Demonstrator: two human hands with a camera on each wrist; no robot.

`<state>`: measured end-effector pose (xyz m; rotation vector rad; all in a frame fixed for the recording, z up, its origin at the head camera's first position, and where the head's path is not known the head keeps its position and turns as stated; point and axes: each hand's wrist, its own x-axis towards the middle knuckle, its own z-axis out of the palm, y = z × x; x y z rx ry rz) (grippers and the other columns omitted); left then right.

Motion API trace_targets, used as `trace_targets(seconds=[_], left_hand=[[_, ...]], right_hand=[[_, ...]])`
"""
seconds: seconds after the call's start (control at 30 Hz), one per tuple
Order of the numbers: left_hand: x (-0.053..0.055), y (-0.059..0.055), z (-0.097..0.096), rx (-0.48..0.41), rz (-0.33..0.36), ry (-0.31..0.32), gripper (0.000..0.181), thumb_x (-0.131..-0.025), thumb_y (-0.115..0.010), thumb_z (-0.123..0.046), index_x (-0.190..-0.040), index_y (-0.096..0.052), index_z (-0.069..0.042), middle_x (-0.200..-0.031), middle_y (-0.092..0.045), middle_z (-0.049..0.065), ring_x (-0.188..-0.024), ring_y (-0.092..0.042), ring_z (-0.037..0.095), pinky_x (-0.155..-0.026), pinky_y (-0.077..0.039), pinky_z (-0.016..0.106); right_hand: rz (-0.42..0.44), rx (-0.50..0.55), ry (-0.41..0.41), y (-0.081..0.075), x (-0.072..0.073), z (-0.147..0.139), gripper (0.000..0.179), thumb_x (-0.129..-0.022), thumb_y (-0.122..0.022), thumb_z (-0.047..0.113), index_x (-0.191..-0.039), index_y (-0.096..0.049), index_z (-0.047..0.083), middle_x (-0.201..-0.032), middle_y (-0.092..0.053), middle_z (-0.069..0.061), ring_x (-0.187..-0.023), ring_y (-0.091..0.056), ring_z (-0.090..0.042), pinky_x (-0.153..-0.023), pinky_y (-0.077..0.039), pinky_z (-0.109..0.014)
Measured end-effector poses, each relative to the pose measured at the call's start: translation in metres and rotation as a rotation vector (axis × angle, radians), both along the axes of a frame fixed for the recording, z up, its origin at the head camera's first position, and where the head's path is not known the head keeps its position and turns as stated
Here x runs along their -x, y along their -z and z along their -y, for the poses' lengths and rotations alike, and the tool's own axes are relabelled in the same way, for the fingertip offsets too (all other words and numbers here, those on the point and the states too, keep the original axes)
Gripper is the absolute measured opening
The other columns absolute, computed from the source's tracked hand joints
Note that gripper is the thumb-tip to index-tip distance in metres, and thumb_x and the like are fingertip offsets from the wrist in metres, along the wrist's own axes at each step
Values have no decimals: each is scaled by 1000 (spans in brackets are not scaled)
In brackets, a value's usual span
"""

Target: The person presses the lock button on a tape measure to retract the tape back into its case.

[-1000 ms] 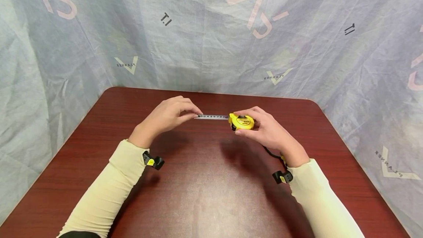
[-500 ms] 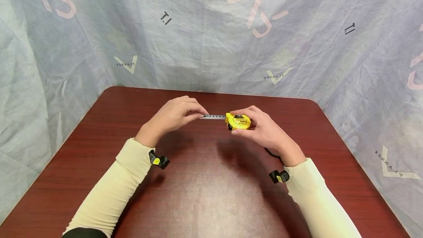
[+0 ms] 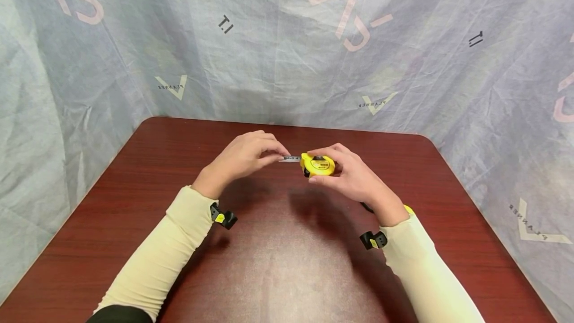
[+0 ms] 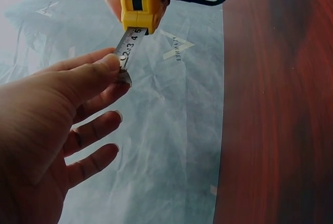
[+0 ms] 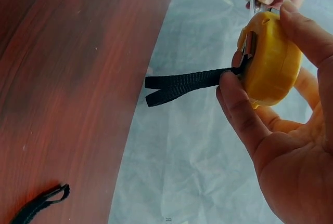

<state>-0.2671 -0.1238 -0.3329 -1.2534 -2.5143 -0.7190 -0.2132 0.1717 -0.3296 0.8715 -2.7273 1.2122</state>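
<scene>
A yellow tape measure (image 3: 320, 165) is held above the table by my right hand (image 3: 356, 176), thumb and fingers around its case. A short length of metal blade (image 3: 294, 159) sticks out of it to the left. My left hand (image 3: 246, 156) pinches the blade's end between thumb and finger. In the left wrist view the blade (image 4: 131, 44) shows low numbers, and the other fingers (image 4: 96, 130) are spread apart. A black wrist strap (image 5: 192, 81) hangs from the case in the right wrist view.
The dark red wooden table (image 3: 278, 263) lies below both hands. A second black strap (image 5: 47, 200) lies on it; in the head view a yellow bit (image 3: 409, 209) shows behind my right wrist, mostly hidden. Pale printed cloth (image 3: 278, 64) hangs behind and at the sides.
My left hand has moved right and my right hand slightly left. The stretch of blade between them has become much shorter, drawing back into the tape measure.
</scene>
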Motion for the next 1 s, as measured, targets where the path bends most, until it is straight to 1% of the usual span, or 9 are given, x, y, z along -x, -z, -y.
trace_targets(seconds=[0.27,0.37,0.57,0.7,0.87,1.0], left_hand=[[-1,-1,-9,-7,4,11,16,-94,-79,-17,-107,-81,-26,-100,-69,-17,-90,-58,9,-77,-47,32],[0,0,-12,-7,-9,17,15,-94,-79,-19,-106,-81,-25,-101,-70,-17,-92,-59,9,-78,-47,32],[1,1,-17,-6,-46,18,11,-93,-80,-20,-103,-81,-25,-99,-71,-15,-91,-59,10,-78,-48,32],[1,2,-19,-4,-55,15,10,-93,-80,-20,-102,-81,-24,-98,-71,-15,-89,-60,12,-76,-48,31],[1,3,-20,12,-53,1,7,-93,-80,-25,-100,-81,-24,-96,-71,-14,-88,-60,16,-74,-47,31],[0,3,-21,20,-52,-7,10,-92,-81,-31,-100,-81,-25,-97,-71,-15,-91,-61,15,-77,-48,31]], right_hand=[[-14,1,-11,0,1,4,54,-86,-87,34,-136,-67,28,-120,-55,2,-102,-58,-13,-83,-57,-33],[-17,3,-14,1,2,6,54,-85,-88,33,-135,-67,28,-119,-55,2,-102,-58,-13,-83,-58,-33],[-30,14,-23,4,2,8,54,-85,-89,29,-135,-68,24,-119,-56,1,-103,-57,-14,-83,-58,-38],[-31,15,-23,5,2,8,54,-85,-89,27,-135,-68,24,-119,-56,1,-102,-58,-14,-83,-58,-37],[-22,16,-33,7,2,8,54,-86,-87,26,-136,-67,23,-120,-55,0,-99,-61,-15,-83,-58,-35],[-19,15,-35,8,2,8,54,-87,-87,25,-136,-67,23,-120,-55,0,-98,-62,-15,-83,-58,-34]])
